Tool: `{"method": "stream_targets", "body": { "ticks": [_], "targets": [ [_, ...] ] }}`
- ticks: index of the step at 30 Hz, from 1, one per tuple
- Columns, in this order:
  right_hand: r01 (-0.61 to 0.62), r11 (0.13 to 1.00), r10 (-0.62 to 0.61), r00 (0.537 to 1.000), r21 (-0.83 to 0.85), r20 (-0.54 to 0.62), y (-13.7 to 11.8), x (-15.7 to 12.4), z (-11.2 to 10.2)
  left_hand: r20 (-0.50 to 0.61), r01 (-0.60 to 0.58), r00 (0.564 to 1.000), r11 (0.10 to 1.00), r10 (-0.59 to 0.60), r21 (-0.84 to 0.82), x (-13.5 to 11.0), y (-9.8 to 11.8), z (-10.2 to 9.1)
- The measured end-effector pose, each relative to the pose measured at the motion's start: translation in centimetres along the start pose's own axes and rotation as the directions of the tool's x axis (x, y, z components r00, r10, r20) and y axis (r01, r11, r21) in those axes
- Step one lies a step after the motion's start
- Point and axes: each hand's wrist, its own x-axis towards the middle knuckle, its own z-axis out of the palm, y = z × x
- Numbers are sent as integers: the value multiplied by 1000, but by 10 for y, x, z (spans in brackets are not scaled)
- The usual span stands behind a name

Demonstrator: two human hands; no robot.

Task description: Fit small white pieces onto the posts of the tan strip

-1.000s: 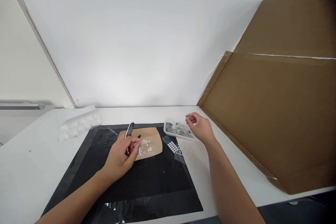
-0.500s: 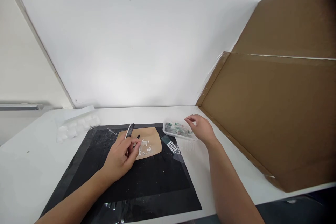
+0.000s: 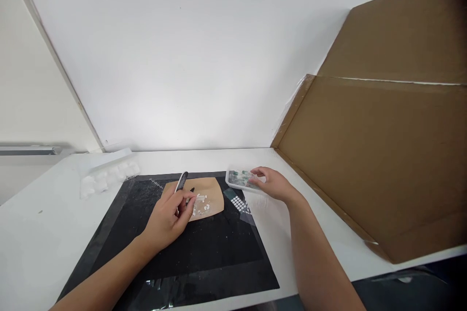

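My left hand (image 3: 171,217) is closed around a black and silver tool (image 3: 181,181), its tip resting on a tan pad (image 3: 213,193) that carries several small white pieces (image 3: 203,203). The pad lies on a black mat (image 3: 204,243). My right hand (image 3: 273,184) rests on a small clear tray (image 3: 239,178) holding green and white bits, just right of the pad. Its fingers curl over the tray's near right edge.
A clear plastic blister tray (image 3: 105,173) sits at the back left of the white table (image 3: 44,223). A large brown cardboard sheet (image 3: 379,155) leans along the right side. A patch of white dots (image 3: 239,203) lies on the mat near the small tray.
My right hand has dropped from hovering above the small tray's right side down onto it and shifted slightly left. The left hand and tool have stayed put.
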Motion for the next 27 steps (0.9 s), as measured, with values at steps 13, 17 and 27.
{"method": "stream_targets", "body": {
  "ticks": [13, 17, 27],
  "targets": [
    [3, 999, -3, 1000, 34, -12, -9, 7, 11, -13, -34, 999, 999, 34, 15, 0, -2, 1],
    [22, 997, -17, 998, 80, -60, -7, 10, 10, -15, -40, 999, 999, 40, 11, 0, -2, 1],
    [23, 986, 11, 979, 166, -201, 3, 13, 8, -12, -42, 999, 999, 42, 15, 0, -2, 0]
  ]
}}
